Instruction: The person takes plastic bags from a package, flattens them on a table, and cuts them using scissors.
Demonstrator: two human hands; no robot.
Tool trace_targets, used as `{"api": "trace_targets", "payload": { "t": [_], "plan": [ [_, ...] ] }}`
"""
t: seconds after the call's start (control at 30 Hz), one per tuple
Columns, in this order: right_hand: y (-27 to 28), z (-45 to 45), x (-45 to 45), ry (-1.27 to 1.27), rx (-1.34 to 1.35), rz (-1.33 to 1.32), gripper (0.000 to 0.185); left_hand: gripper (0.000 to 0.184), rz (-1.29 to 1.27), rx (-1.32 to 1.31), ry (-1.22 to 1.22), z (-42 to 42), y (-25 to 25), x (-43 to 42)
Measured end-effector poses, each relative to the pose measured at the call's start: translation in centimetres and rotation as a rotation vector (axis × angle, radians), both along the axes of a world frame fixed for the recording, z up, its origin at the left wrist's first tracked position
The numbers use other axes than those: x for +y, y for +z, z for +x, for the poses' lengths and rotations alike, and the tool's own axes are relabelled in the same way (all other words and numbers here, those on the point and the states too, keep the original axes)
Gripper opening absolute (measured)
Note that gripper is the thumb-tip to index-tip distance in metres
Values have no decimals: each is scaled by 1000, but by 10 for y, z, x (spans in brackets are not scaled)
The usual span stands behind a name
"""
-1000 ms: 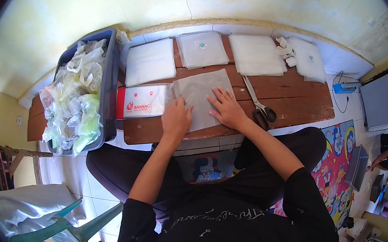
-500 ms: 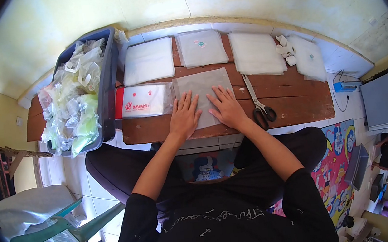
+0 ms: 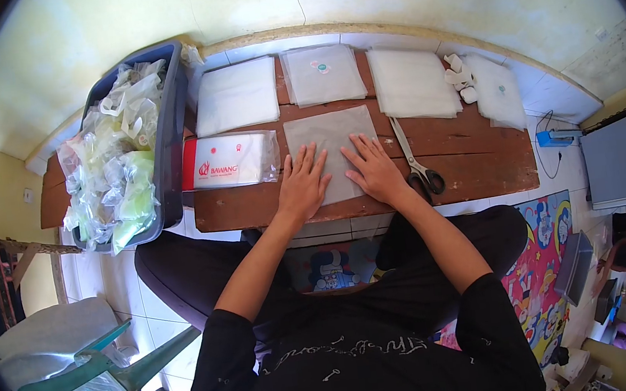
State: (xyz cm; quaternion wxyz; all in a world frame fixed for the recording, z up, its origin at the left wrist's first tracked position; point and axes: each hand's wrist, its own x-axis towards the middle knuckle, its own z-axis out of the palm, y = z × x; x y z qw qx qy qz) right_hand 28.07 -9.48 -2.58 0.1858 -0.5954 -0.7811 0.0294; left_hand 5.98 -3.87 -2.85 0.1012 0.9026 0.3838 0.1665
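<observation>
The wooden table (image 3: 480, 167) stretched out beneath the left hand (image 3: 302, 190) and the right hand (image 3: 380, 176), and well off to the left of the left fingers stood the big dark bin (image 3: 169, 134), heaped with plastic bags (image 3: 119, 156). On to the clear stacks (image 3: 414, 82), ranged in a row past the fingertips and out of contact with them.

And here, directly under both sets of fingers, lay the plastic sheet (image 3: 330, 128)! Neither hand was nearer: left fingers lay along its left side, right fingers along its right, a bare strip showing between the thumbs and more reaching ahead of the fingertips. It looked nearly square, so no long axis stood out; the fingers pointed away from the body, leaning slightly towards each other.

Smaller now: the printed packet (image 3: 228, 161) sat just left of the left fingers, and the scissors (image 3: 410, 157) lay right of the right fingers, blades aimed away. The fingers were out straight, a little spread, palms down, gripping nothing.

And what a shift from half a second earlier! Hands and sheet had slid rightwards together, opening a strip of wood between sheet and packet, where the two had met.
</observation>
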Motion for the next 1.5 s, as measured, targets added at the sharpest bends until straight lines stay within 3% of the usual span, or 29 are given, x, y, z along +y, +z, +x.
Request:
{"api": "trace_targets", "payload": {
  "t": [0.3,0.5,0.73,0.83,0.9,1.0,1.3,1.5],
  "plan": [
    [6,7,0,33,-28,1,53,53,40,12,-10,8,-1,-7],
    [12,-20,22,-36,113,90,53,53,52,11,8,12,-3,-11],
    [-10,-21,34,-156,-58,107,55,53,37,13,6,11,-3,-12],
    [-9,-18,33,-160,-75,81,56,47,-114,-190,13,2,2,-4],
    [-7,-19,33,-160,-73,74,56,39,-204,-488,91,-10,6,8],
    [-8,-18,32,-166,-77,74,56,34,-266,-658,130,-23,22,21],
    [-8,-19,33,-164,-71,74,58,37,-264,-572,16,-8,27,10],
    [-8,-19,33,-166,-70,70,57,36,-244,-604,81,-9,21,15]
  ]
}}
